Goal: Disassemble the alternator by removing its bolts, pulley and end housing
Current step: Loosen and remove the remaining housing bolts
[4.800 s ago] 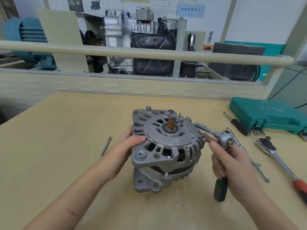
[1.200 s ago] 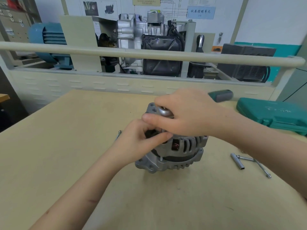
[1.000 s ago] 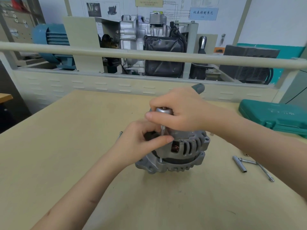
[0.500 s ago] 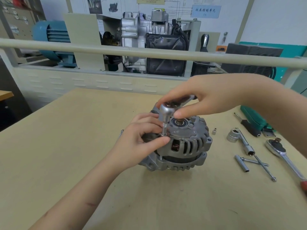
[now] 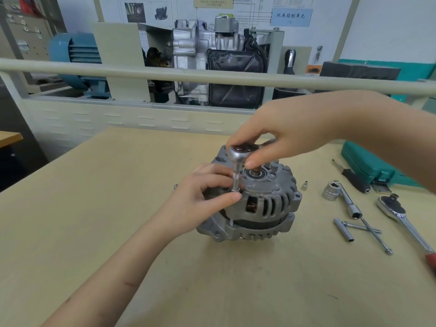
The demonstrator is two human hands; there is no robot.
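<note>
The grey alternator [image 5: 266, 204] stands on the wooden table [image 5: 94, 208], its bare shaft and bearing [image 5: 256, 173] facing up. A small ratchet head [image 5: 239, 153] with a vertical socket extension [image 5: 236, 182] sits on a bolt at the housing's left rim. My right hand [image 5: 280, 135] grips the ratchet head from above; its handle is hidden behind the hand. My left hand [image 5: 200, 199] pinches the extension's lower end between thumb and fingers, resting against the housing.
To the right lie a small socket [image 5: 305, 185], a large socket on a bar [image 5: 339, 192], a T-bar with long bolts [image 5: 354, 228], a big red-handled ratchet [image 5: 401, 218], a black driver [image 5: 354, 179] and a green tool case [image 5: 377, 166]. A railing [image 5: 165, 75] crosses behind.
The right hand swung the ratchet from the alternator's right side over its top onto a left-rim bolt. The left hand moved from the housing's side to pinch the extension. Recently little movement.
</note>
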